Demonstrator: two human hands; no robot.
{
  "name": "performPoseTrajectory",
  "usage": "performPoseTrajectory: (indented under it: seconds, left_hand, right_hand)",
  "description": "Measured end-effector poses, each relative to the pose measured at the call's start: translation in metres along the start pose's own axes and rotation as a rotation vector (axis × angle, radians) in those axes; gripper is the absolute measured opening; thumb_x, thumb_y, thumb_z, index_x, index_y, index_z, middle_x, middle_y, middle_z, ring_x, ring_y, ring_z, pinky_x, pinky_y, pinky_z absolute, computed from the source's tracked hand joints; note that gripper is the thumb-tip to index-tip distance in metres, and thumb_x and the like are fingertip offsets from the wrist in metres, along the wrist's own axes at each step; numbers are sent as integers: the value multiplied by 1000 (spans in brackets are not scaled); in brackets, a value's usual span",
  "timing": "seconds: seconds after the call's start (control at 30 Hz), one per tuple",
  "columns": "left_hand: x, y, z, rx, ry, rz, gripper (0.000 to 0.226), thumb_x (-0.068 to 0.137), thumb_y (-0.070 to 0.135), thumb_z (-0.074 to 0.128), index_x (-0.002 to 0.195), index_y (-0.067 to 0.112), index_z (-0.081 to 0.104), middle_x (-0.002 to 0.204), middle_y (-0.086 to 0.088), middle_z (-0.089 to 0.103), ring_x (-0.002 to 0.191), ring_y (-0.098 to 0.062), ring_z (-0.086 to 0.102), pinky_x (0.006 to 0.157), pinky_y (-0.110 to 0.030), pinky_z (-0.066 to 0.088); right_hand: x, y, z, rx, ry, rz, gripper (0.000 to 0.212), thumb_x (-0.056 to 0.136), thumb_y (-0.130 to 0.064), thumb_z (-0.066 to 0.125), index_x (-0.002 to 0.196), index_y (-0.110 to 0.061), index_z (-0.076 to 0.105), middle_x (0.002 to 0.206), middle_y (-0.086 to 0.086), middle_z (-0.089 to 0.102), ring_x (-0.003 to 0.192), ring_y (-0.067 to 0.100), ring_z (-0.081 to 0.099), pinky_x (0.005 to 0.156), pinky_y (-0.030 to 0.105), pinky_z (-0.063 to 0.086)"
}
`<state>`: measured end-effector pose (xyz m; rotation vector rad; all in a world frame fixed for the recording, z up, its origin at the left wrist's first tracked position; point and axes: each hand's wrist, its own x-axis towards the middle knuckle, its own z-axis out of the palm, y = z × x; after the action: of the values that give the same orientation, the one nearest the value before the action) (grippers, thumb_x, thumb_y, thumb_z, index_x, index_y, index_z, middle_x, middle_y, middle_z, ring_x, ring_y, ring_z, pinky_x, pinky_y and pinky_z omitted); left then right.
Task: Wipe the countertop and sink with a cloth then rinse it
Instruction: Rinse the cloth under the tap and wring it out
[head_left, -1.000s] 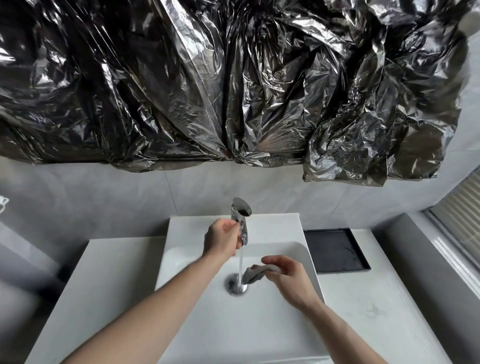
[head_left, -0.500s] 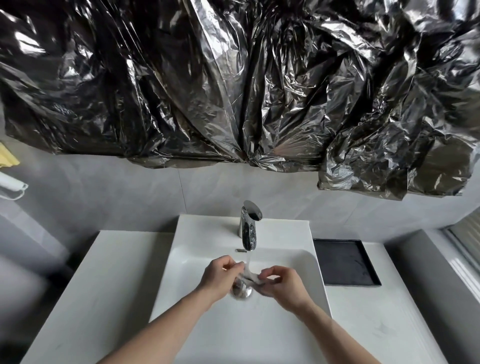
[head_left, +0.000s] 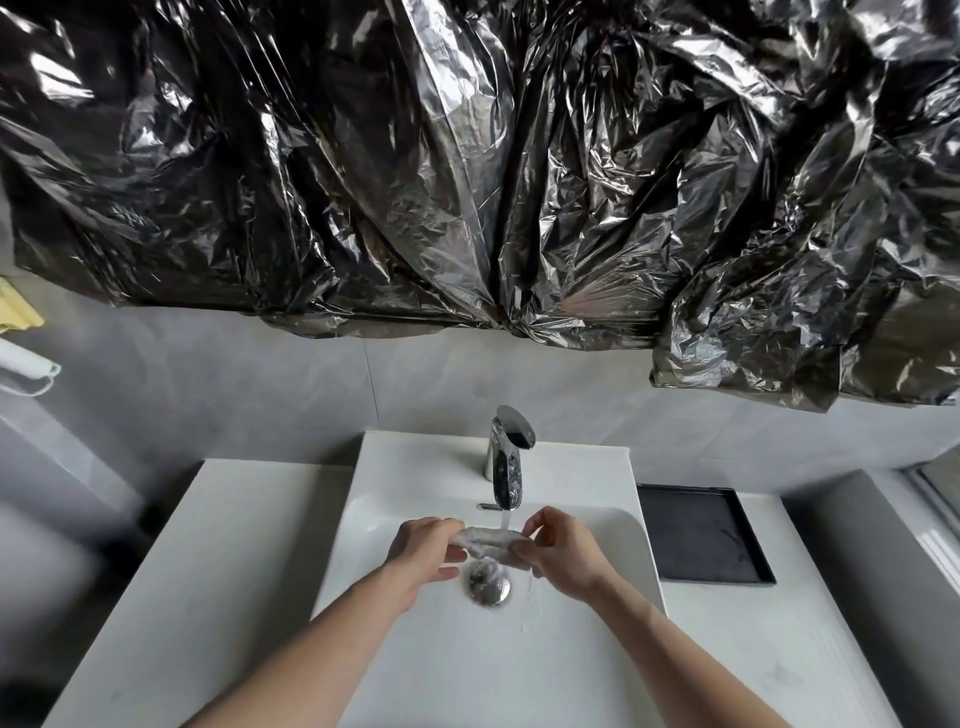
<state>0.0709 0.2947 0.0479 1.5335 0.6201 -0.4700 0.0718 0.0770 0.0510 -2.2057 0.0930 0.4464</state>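
A small grey cloth (head_left: 488, 540) is stretched between both hands over the white sink (head_left: 467, 660), just above the chrome drain (head_left: 488, 584). My left hand (head_left: 426, 551) grips its left end and my right hand (head_left: 558, 556) pinches its right end. Water runs from the chrome faucet (head_left: 506, 457) straight onto the cloth. The white countertop (head_left: 208, 571) lies on both sides of the sink.
A black rectangular tray (head_left: 701, 535) sits on the counter right of the sink. Crinkled black plastic sheeting (head_left: 467, 166) hangs on the grey wall above. A white fixture (head_left: 26, 364) sticks out at the far left, and a grey ledge (head_left: 857, 545) rises on the right.
My left hand left the faucet handle, came down and took hold of the cloth's left end. Both hands now spread the cloth under the running water.
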Motion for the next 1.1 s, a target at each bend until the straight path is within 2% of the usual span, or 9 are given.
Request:
performPoseTrajectory:
  seconds: [0.1,0.2,0.3,0.43,0.67,0.87,0.97,1.03,1.1]
  left_hand:
    - [0,0,4,-4,-10,20,20,83,10,74,67,8,61,70,-14,65,64,-25,71,73,-41,65]
    - [2,-2,6,40,0,71,40,83,24,81,61,14,50,71,-16,68,68,-25,72,71,-40,65]
    - [7,-4,-3,31,0,48,39,80,45,83,67,16,60,94,-9,79,92,-19,76,79,-37,63]
    - [3,-7,-4,-31,-196,-26,25,87,31,78,106,16,74,102,1,80,98,-15,76,94,-36,54]
    - [9,-22,-1,165,35,20,40,85,43,78,110,20,59,107,-6,69,83,-18,69,70,-30,63]
    - [8,-24,5,459,184,183,30,87,51,71,88,21,66,88,6,71,87,-20,69,81,-33,57]
    - [7,-24,5,556,259,271,27,89,50,67,84,24,59,91,7,64,89,-21,65,79,-33,52]
    - [8,-27,4,630,224,335,20,87,44,66,91,29,53,107,6,54,101,-20,59,83,-33,48]
    - [8,-30,6,704,70,397,36,77,40,70,106,33,49,120,9,51,113,-18,53,89,-33,47]
  right_hand:
    - [2,0,8,-212,-121,1,20,82,-39,73,94,-28,62,64,-5,75,59,5,63,59,26,48]
    - [5,5,11,-243,-66,12,13,79,-35,76,72,-31,67,63,-11,72,69,12,69,63,29,52]
    - [8,10,9,0,9,54,21,75,-32,87,73,-19,70,63,-5,74,56,15,63,55,28,48]
    - [9,9,9,46,-40,35,42,70,-58,82,75,-20,66,72,3,77,58,9,59,56,25,42]
    - [12,-1,13,277,109,36,41,79,-32,89,66,-19,52,65,-1,70,60,12,57,60,28,45]
    - [10,-7,16,245,258,50,40,76,-32,87,65,-17,51,56,5,62,50,11,49,49,23,39]
    - [7,-16,17,332,215,44,31,83,-15,78,70,-13,50,53,9,63,49,17,53,47,21,40]
    - [5,-20,17,454,125,52,30,89,-9,75,74,-12,50,55,5,59,49,15,49,49,22,39]
    - [5,-21,20,561,43,86,27,93,-8,74,78,-11,51,58,2,58,48,12,47,50,21,37]
